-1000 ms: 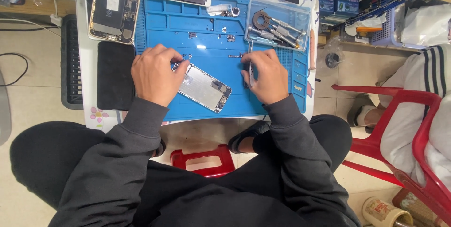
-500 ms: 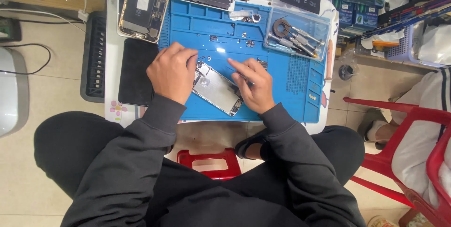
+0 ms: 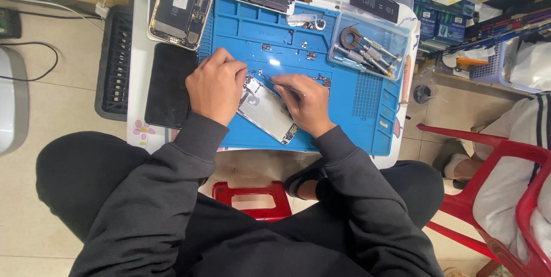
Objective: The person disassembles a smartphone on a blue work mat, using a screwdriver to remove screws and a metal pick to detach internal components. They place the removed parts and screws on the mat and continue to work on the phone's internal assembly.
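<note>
Right hand [image 3: 307, 105] (tweezers [image 3: 282, 84] pinched) probes phone frame [image 3: 265, 110].

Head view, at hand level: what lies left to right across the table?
Black slab → left hand → metal phone plate → right hand holding thin tweezers → bare blue mat → red chair.

Floor [image 3: 69, 196]: beige tiles, all round.
Table [image 3: 136, 82]: white, at 12 o'clock.
Chair [image 3: 493, 196]: red plastic, at 4 o'clock.

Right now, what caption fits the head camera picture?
Two hands work on an opened phone over a blue mat.
</note>
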